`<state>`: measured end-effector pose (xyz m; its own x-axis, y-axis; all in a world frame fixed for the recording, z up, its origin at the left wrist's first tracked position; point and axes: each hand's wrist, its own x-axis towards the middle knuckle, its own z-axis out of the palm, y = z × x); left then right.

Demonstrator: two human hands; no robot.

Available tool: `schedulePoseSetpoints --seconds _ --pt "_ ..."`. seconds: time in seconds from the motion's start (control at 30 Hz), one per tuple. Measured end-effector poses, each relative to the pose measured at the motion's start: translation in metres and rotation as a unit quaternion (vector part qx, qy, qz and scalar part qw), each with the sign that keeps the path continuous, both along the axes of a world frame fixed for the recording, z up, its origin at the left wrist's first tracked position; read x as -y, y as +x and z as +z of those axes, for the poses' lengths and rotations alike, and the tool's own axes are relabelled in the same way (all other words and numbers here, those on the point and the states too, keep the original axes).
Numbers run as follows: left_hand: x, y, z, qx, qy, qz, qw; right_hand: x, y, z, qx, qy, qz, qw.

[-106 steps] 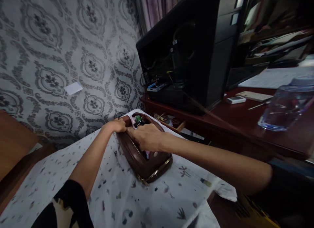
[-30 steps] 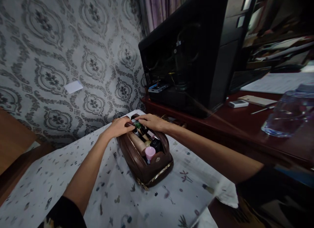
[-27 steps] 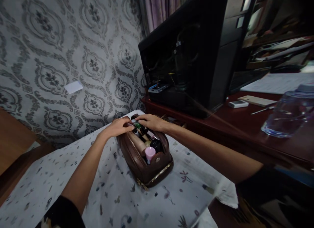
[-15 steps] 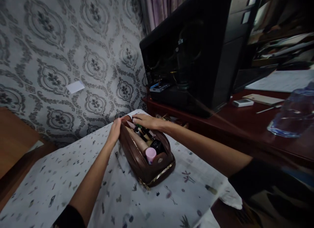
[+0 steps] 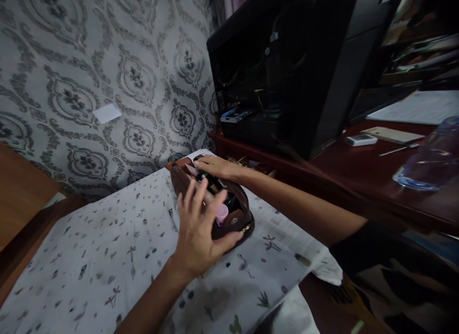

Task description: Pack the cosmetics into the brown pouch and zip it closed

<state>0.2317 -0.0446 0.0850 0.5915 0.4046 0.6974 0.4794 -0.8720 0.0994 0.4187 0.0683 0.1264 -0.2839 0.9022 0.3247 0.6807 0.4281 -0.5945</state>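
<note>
A brown leather makeup bag (image 5: 244, 200) lies on the patterned white cloth with its top unzipped. Inside are a pink-lidded jar (image 5: 222, 213), a black item (image 5: 233, 203) beside it and several slim tubes or bottles, partly covered by my hands. My left hand (image 5: 199, 226) is open, fingers spread, over the near left part of the bag; it hides much of that side. At the far right rim, my right hand (image 5: 215, 166) is closed on the bag's edge, its fingertips near a small dark thing I cannot make out.
To the right, a dark red desk (image 5: 344, 164) carries a black computer case (image 5: 287, 85), a clear water jug (image 5: 426, 161), a small white device (image 5: 360, 140) and papers (image 5: 419, 106). Patterned wallpaper (image 5: 136, 80) rises behind the cloth (image 5: 107, 252). A brown wooden panel (image 5: 25, 195) stands at left.
My left hand has let go of the bag's far left edge and come nearer, spreading over its near end. The right hand stays at the far rim. The view has shifted slightly.
</note>
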Motion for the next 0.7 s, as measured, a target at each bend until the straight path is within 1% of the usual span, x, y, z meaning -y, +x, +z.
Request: schedulePoseSetpoints --seconds 0.07,0.13,0.2,0.3,0.43,0.53,0.7 --pt "0.007 0.009 -0.001 -0.036 0.066 0.01 0.997 0.001 0.0 0.0 -0.006 0.001 0.002 1.0" --pt "0.002 0.015 -0.003 -0.049 0.116 0.016 0.992 0.003 0.001 0.0 -0.009 0.001 0.004 1.0" --pt "-0.004 0.018 -0.005 -0.051 0.143 0.028 0.988 0.006 0.003 0.001 -0.011 0.002 0.004 1.0" --pt "-0.007 0.02 -0.007 -0.057 0.155 0.052 0.985 0.011 0.005 0.003 -0.009 0.001 0.003 1.0" --pt "-0.004 0.023 -0.008 -0.055 0.158 0.065 0.984 0.021 0.002 0.004 0.012 -0.009 0.003 1.0" --pt "-0.004 0.025 -0.008 -0.043 0.149 0.058 0.986 0.033 -0.003 0.006 0.035 -0.024 -0.001 0.999" --pt "-0.007 0.025 -0.009 -0.02 0.136 0.035 0.99 0.051 -0.012 0.012 0.075 -0.042 -0.036 0.996"
